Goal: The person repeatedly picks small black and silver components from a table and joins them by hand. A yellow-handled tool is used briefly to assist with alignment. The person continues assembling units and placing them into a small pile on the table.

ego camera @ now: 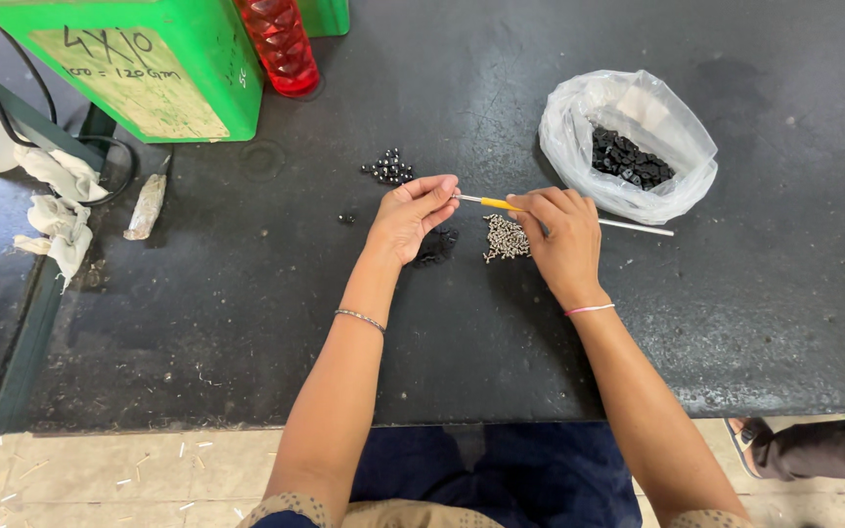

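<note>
My right hand [561, 238] grips a thin white rod with an orange band [497, 203], held level over the black table [246, 293]. My left hand [411, 215] pinches the rod's metal tip between thumb and forefinger. A heap of small silver screws [507, 238] lies just below the rod, between my hands. A small black pile [437, 246] sits under my left palm. A cluster of dark round beads [389, 168] lies a little beyond my left hand.
An open clear plastic bag [638, 117] with black parts [628, 158] lies at the right rear. A green box [158, 59] and a red ribbed bottle [280, 44] stand at the back left. White rags [59, 210] hang off the left edge. Another person's sandalled foot [750, 435] shows at the lower right.
</note>
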`<state>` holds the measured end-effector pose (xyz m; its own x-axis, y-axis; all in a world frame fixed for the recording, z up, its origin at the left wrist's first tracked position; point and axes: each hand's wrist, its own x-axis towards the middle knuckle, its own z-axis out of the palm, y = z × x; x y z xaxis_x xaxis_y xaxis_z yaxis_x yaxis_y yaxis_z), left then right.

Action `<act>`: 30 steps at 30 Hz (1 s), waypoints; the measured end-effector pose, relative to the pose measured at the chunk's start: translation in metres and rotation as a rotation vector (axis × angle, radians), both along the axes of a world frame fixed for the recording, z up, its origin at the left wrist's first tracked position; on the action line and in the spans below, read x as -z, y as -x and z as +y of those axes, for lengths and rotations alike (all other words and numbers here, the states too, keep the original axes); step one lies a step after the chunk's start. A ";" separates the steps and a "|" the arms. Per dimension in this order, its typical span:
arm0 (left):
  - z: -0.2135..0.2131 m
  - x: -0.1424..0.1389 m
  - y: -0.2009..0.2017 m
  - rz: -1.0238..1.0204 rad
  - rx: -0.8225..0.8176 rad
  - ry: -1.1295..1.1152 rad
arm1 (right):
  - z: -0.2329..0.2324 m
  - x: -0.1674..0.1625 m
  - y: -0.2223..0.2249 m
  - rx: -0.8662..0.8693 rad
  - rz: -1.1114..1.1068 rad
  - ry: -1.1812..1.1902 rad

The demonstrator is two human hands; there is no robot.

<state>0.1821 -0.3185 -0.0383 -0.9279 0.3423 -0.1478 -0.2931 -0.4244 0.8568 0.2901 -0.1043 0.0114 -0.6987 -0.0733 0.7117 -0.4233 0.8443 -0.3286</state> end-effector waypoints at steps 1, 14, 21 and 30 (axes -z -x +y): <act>0.000 0.000 0.000 0.006 -0.001 0.009 | 0.000 0.000 0.000 -0.004 0.009 0.000; -0.002 0.004 -0.003 0.053 -0.038 0.082 | -0.007 0.002 -0.005 -0.006 0.100 -0.101; -0.002 0.005 -0.003 0.090 -0.060 0.103 | -0.014 -0.003 -0.006 0.017 -0.044 -0.198; -0.003 0.005 -0.003 0.120 -0.045 0.124 | -0.013 -0.008 -0.007 0.007 -0.063 -0.151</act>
<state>0.1853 -0.3210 -0.0434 -0.9554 0.2858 -0.0738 -0.1687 -0.3237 0.9310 0.2966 -0.1174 0.0191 -0.7426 -0.1709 0.6475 -0.3997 0.8889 -0.2238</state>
